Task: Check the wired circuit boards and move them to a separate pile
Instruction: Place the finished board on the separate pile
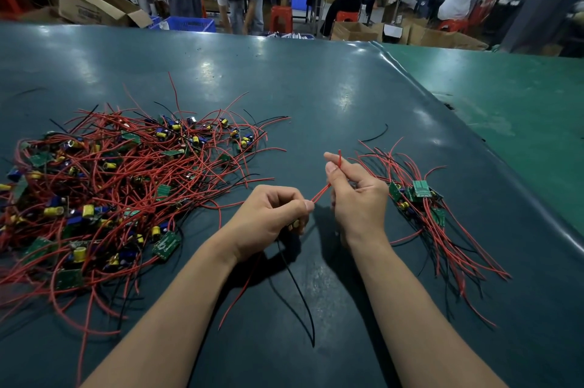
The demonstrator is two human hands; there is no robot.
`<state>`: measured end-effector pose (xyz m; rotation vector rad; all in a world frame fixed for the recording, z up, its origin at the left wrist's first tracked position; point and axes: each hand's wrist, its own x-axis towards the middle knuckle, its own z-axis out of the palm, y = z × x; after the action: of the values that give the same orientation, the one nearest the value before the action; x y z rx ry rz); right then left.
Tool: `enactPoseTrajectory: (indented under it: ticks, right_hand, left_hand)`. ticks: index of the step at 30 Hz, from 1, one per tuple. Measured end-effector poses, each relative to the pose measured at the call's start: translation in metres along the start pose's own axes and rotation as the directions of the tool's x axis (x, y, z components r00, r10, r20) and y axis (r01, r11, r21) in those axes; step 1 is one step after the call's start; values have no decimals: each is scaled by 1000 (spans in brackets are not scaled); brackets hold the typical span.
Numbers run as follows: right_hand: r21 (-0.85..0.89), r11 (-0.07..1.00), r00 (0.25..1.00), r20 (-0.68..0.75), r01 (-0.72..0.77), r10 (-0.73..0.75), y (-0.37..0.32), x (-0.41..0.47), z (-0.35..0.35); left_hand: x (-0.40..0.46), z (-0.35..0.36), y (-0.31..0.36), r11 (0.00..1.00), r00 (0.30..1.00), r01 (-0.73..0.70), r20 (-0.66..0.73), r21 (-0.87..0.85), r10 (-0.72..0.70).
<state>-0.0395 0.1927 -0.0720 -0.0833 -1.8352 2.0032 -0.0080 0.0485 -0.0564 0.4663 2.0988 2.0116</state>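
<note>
My left hand (271, 217) clutches the board (295, 224), right hand (354, 194) pinches its red wire (322, 191) taut between them, checked pile (420, 201) just right of that hand.

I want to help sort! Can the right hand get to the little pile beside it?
Probably yes: the small pile lies just beside the right hand, nothing between, though its fingers pinch a red wire.

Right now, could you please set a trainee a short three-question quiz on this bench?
1. True or false: the larger pile lies on the person's left.
2. Which hand pinches the red wire nearer its free tip: A left hand, B right hand?
3. What colour is the table mat under the smaller pile?

Key: 1 true; 2 B; 3 dark green.
</note>
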Motion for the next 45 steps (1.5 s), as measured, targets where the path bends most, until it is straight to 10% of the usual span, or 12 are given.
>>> enactPoseTrajectory:
  ticks: [19, 22, 26, 41, 45]
  right_hand:
    - [340, 910, 953, -104, -236, 286, -13, 14, -14]
    - [139, 940, 941, 184, -311, 284, -14, 3, -8]
    - [-51, 922, 715, 616, -384, 332, -17, -17, 3]
    - [-70, 912, 608, 724, -404, 325, -26, -16, -6]
    - [-228, 962, 717, 645, -148, 263, -20, -23, -4]
  left_hand:
    - [3, -1, -6, 990, 987, -93, -143, -109, 77]
    - [7, -2, -6, 951, 957, -96, -291, -294, 6]
    - [12, -4, -5, 881, 919, -140, -392, -452, -55]
    - [18, -23, -3, 774, 765, -271, -616, -572, -188]
    - [18, -24, -3, 812, 716, -301, -681, -500, -154]
